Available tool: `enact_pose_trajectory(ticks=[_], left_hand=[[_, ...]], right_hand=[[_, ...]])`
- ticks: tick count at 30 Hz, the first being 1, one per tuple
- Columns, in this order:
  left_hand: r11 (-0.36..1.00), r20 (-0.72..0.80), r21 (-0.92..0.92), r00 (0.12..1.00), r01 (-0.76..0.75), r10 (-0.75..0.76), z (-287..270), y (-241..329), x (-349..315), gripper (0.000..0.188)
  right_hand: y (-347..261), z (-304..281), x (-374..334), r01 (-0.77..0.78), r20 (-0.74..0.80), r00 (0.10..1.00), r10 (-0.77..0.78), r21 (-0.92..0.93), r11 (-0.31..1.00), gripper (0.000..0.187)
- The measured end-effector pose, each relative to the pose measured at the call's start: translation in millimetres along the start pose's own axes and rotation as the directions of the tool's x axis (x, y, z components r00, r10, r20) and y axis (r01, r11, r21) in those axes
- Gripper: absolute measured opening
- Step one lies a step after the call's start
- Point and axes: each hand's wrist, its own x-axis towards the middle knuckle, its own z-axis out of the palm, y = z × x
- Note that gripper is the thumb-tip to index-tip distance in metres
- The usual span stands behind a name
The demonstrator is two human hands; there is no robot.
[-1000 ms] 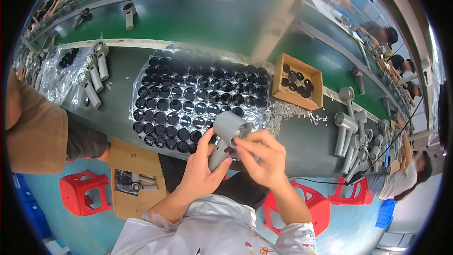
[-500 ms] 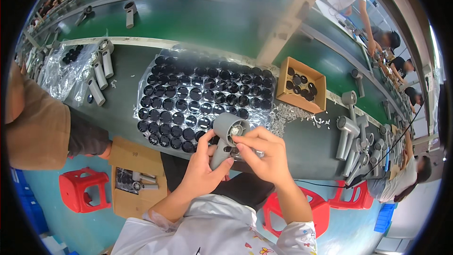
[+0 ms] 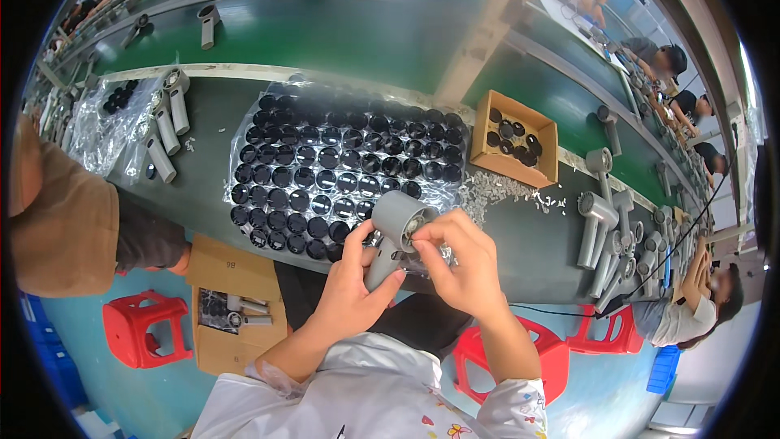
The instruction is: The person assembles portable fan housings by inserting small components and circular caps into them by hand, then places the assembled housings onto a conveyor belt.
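Observation:
A grey handheld fan housing [image 3: 393, 218], a short handle with a round hollow head, is held over the near edge of the worktable. My left hand [image 3: 345, 289] is wrapped round its handle, with the thumb along the front. At the right-hand opening of the head, my right hand [image 3: 467, 264] has thumb and forefinger pinched together; whatever lies between the fingertips is too small to make out. Pale inner parts show inside the opening. Just beyond the housing, a sheet of clear plastic carries rows of round black caps [image 3: 322, 181].
An open cardboard box [image 3: 551, 146] holds several black caps, beside a scatter of small clear bits [image 3: 493, 191]. Grey fan housings [image 3: 600, 219] pile up at right; others [image 3: 169, 132] lie at left. Beyond runs a green conveyor [image 3: 325, 31]. A co-worker's sleeve [image 3: 69, 219] is at left.
The fan housing has turned slightly in my left hand. My right fingers have shifted a little right along its opening. A housing on the conveyor has moved left.

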Motion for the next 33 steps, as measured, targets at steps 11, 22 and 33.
enact_pose_trajectory(ticks=[11,22,33], left_hand=[[0.978,-0.043,0.172,0.991,-0.115,0.124,0,3,1,0.075],[0.996,-0.061,-0.08,0.997,0.045,-0.05,-10,-3,8,0.068],[0.897,-0.018,-0.432,0.994,0.092,-0.11,-21,-16,28,0.065]], right_hand=[[1,13,-3,0.099,-0.043,0.993,-0.111,-0.214,0.972,0.016],[-6,8,-9,-0.114,0.222,0.971,0.083,0.132,0.985,0.048],[34,-6,30,-0.091,-0.06,0.995,0.08,-0.21,0.973,0.025]])
